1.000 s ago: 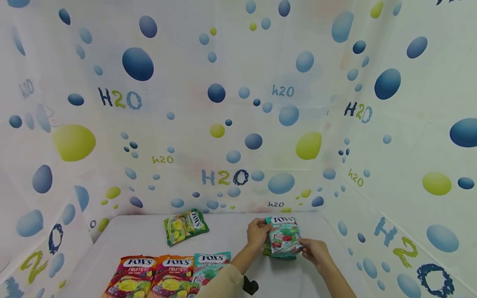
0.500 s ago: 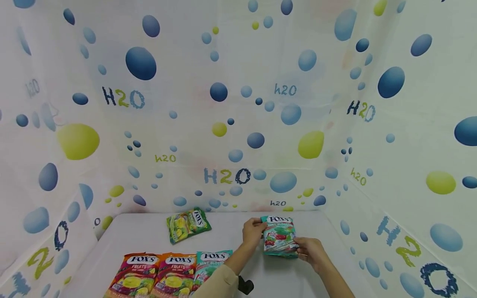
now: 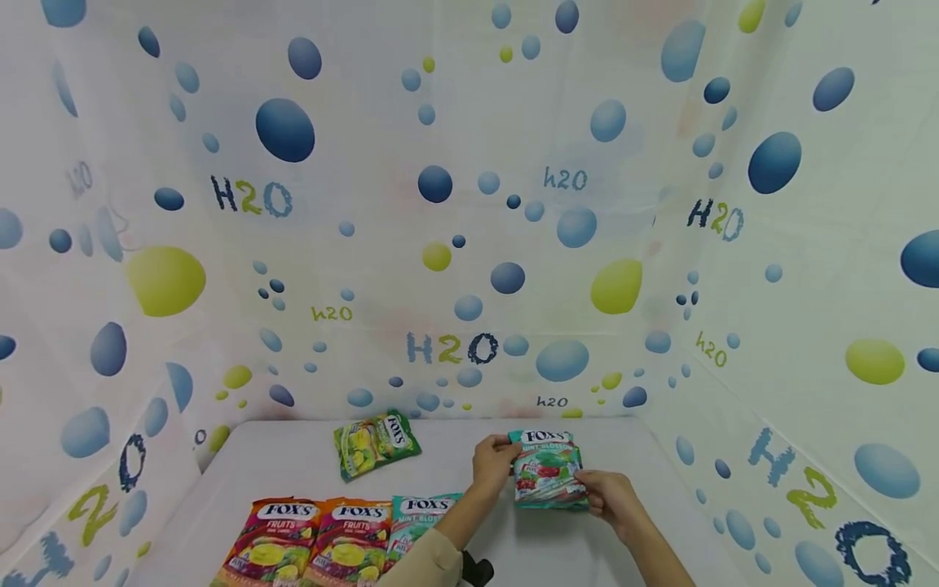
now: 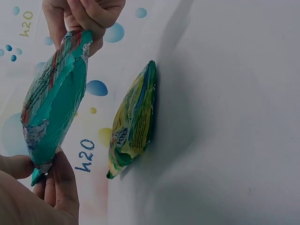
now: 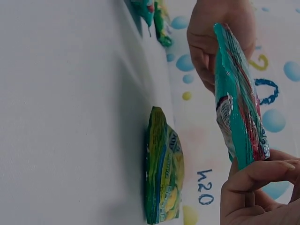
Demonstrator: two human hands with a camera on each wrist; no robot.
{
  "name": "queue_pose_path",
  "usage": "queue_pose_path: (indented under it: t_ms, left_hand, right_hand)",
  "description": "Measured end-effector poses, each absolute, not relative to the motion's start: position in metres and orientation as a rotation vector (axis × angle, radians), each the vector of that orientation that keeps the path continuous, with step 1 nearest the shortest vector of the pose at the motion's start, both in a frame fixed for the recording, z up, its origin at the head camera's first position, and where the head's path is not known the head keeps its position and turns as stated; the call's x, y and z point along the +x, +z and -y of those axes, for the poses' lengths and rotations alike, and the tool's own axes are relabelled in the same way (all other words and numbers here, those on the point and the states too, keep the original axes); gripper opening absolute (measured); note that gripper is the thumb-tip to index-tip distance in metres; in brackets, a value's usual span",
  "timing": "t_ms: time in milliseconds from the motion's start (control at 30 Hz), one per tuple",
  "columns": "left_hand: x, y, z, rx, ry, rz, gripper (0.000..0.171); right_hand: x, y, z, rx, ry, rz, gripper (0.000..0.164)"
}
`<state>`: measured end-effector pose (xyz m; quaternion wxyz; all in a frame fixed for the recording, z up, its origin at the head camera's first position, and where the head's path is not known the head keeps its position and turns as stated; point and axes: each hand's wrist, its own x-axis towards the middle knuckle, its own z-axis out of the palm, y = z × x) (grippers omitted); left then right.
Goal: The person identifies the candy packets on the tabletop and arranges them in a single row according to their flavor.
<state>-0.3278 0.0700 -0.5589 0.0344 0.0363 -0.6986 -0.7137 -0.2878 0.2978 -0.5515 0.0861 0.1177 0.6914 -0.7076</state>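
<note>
A teal Fox's Mint Blossom candy bag [image 3: 546, 473] is held up above the table, front side toward the head camera. My left hand [image 3: 493, 466] pinches its left edge near the top, and my right hand [image 3: 610, 496] pinches the lower right edge. Seen edge-on in the left wrist view, the teal bag [image 4: 58, 93] is clear of the tabletop. Behind it a yellow-green candy bag [image 4: 133, 117] lies on the table; the held bag hides it from the head view. The right wrist view shows this yellow-green bag [image 5: 164, 173] too.
Two red-orange Fox's Fruits bags [image 3: 275, 542] [image 3: 348, 542] and another teal bag [image 3: 414, 522] lie in a row at front left, partly behind my left sleeve [image 3: 433, 558]. A green bag [image 3: 377, 444] lies at the back left. Patterned curtains [image 3: 469, 204] enclose the white table [image 3: 528, 554].
The held teal bag has shifted a little left relative to the curtain behind, both hands with it. The green bag that peeked out beneath it is now covered in the head view.
</note>
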Motion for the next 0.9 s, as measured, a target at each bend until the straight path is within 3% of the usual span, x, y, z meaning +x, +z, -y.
queue_pose_path:
  t_ms: [900]
  left_hand:
    - [-0.311,-0.566,-0.023,0.042,-2.188,2.214,0.027]
  right_hand:
    - [-0.277,-0.559,-0.269,0.229,-2.036,-2.021,0.017]
